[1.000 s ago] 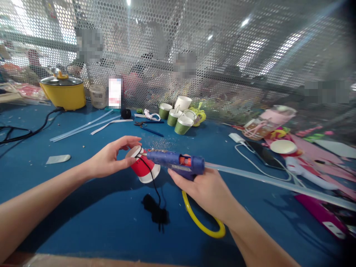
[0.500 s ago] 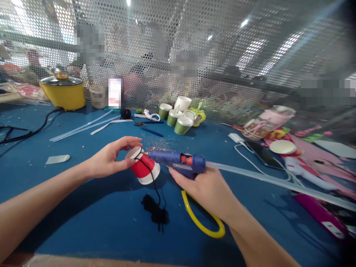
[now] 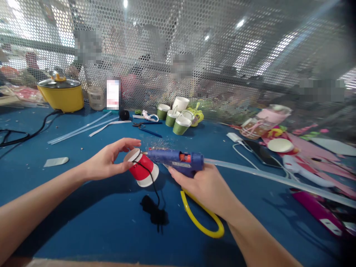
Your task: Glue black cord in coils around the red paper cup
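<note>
My left hand [image 3: 112, 160] holds a red and white paper cup [image 3: 142, 170], tilted with its narrow end up toward me, the thumb on the near side and the fingers around the far side. A black cord [image 3: 151, 177] runs around the cup's narrow end and hangs down its side to the table. In my right hand [image 3: 204, 185] is a blue hot glue gun [image 3: 180, 160], its nozzle at the cord by the cup's upper edge. A long clear glue stick [image 3: 250, 171] sticks out of its back. Under my right hand lies a yellow loop [image 3: 207, 230].
Several small green and white cups [image 3: 182, 124] stand at the back, near pliers [image 3: 148, 127] and a black ball [image 3: 124, 115]. A yellow pot [image 3: 62, 97], glass jar [image 3: 96, 98] and lit phone [image 3: 113, 93] line the left rear. Pink craft pieces [image 3: 308, 148] and a dark phone [image 3: 263, 152] lie right.
The view has shifted slightly. My hands, the cup and the glue gun keep nearly the same positions, with the nozzle still at the cord.
</note>
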Action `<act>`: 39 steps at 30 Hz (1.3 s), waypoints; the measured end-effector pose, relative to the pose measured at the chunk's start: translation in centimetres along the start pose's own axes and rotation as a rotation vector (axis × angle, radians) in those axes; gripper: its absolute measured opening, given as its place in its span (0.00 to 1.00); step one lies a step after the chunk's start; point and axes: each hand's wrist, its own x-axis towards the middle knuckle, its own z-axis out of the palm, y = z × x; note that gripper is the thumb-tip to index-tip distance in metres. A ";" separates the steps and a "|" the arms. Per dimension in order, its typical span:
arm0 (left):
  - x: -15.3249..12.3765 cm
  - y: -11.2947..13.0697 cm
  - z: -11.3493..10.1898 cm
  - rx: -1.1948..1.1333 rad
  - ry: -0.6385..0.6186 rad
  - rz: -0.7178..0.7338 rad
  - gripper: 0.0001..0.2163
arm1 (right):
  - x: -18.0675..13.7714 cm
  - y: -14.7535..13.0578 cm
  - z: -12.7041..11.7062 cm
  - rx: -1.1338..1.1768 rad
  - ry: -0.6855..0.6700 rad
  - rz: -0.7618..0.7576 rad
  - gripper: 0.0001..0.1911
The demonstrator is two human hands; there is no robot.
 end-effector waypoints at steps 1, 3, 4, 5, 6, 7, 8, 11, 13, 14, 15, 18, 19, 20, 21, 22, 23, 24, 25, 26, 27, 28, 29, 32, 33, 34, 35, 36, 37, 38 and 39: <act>0.0 0.0 0.0 0.011 0.002 -0.007 0.22 | -0.1 0.0 0.0 0.001 -0.008 0.005 0.10; 0.0 0.0 0.0 0.011 0.002 -0.008 0.23 | -0.2 -0.1 -0.1 0.008 -0.023 0.007 0.12; 0.0 0.0 0.0 0.002 0.000 -0.006 0.23 | -0.1 -0.1 -0.2 0.012 -0.026 0.006 0.12; 0.0 0.0 0.0 -0.006 -0.004 -0.006 0.23 | -0.1 -0.1 -0.2 0.018 -0.023 0.004 0.12; 0.0 0.0 0.0 -0.011 -0.009 -0.009 0.23 | 0.0 -0.1 -0.2 0.027 -0.016 0.003 0.11; 0.1 0.0 0.0 -0.014 -0.013 -0.013 0.23 | 0.1 -0.1 -0.2 0.039 -0.010 0.002 0.10; 0.1 0.1 0.0 -0.013 -0.016 -0.015 0.23 | 0.3 -0.1 -0.2 0.054 -0.008 0.004 0.09; 0.1 0.1 0.0 -0.009 -0.014 -0.003 0.22 | 0.6 0.0 -0.1 0.087 -0.012 0.014 0.09; 0.1 0.0 0.0 -0.008 -0.013 -0.003 0.22 | 0.6 0.0 -0.1 0.088 -0.017 0.017 0.09; 0.1 0.0 0.0 -0.007 -0.014 -0.008 0.23 | 0.5 0.0 -0.1 0.084 -0.021 0.015 0.09; 0.1 0.0 0.0 -0.007 -0.014 -0.013 0.23 | 0.4 0.0 -0.1 0.077 -0.027 0.009 0.10; 0.0 0.0 -0.1 -0.004 -0.011 -0.019 0.23 | 0.2 -0.1 -0.2 0.053 -0.038 -0.003 0.11; -0.1 0.0 -0.1 -0.003 -0.011 -0.018 0.23 | 0.1 -0.1 -0.2 0.047 -0.038 -0.002 0.11; -0.1 0.0 -0.1 -0.002 -0.005 -0.013 0.23 | 0.1 -0.1 -0.3 0.043 -0.032 0.001 0.11; -0.1 0.0 -0.1 -0.006 -0.009 -0.019 0.23 | 0.1 -0.1 -0.3 0.040 -0.028 0.006 0.11; -0.1 0.0 -0.1 -0.006 -0.009 -0.016 0.23 | 0.1 -0.1 -0.3 0.037 -0.025 0.009 0.11; -0.1 0.0 -0.1 -0.006 -0.010 -0.019 0.23 | 0.1 0.0 -0.2 0.033 -0.023 0.011 0.11; -0.1 0.0 -0.1 -0.005 -0.010 -0.017 0.23 | 0.1 0.0 -0.2 0.026 -0.024 0.014 0.11; -0.1 0.0 -0.1 -0.005 -0.009 -0.016 0.23 | 0.0 -0.1 -0.2 0.020 -0.029 0.017 0.11; -0.1 0.0 -0.1 -0.007 -0.009 -0.014 0.23 | -0.1 -0.1 -0.1 0.015 -0.034 0.021 0.11; 0.0 0.0 -0.1 -0.009 -0.010 -0.013 0.23 | -0.2 -0.2 -0.1 0.012 -0.039 0.027 0.11; 0.0 0.0 -0.1 -0.012 -0.011 -0.013 0.23 | -0.3 -0.3 -0.1 0.012 -0.044 0.030 0.12; 0.0 0.1 -0.1 -0.015 -0.014 -0.011 0.23 | -0.4 -0.4 -0.2 0.015 -0.050 0.028 0.11; 0.1 0.2 0.0 -0.032 -0.017 -0.009 0.22 | -0.6 -0.8 -0.2 0.039 -0.051 -0.001 0.09; 0.2 0.2 0.0 -0.040 -0.015 -0.009 0.22 | -0.6 -1.0 -0.3 0.047 -0.045 -0.016 0.08; 0.2 0.3 0.1 -0.046 -0.012 -0.009 0.22 | -0.5 -1.1 -0.2 0.054 -0.038 -0.030 0.07; 0.2 0.3 0.1 -0.048 -0.009 -0.008 0.22 | -0.5 -1.2 -0.2 0.058 -0.032 -0.039 0.06; 0.2 0.4 0.1 -0.047 -0.006 -0.007 0.22 | -0.5 -1.3 -0.2 0.062 -0.029 -0.046 0.05; 0.2 0.4 0.1 -0.044 -0.004 -0.004 0.22 | -0.5 -1.3 -0.2 0.065 -0.028 -0.051 0.05; 0.2 0.4 0.1 -0.041 -0.001 0.001 0.22 | -0.5 -1.4 -0.2 0.069 -0.028 -0.052 0.05; 0.1 0.4 0.1 -0.038 0.000 0.007 0.22 | -0.5 -1.4 -0.2 0.074 -0.028 -0.048 0.05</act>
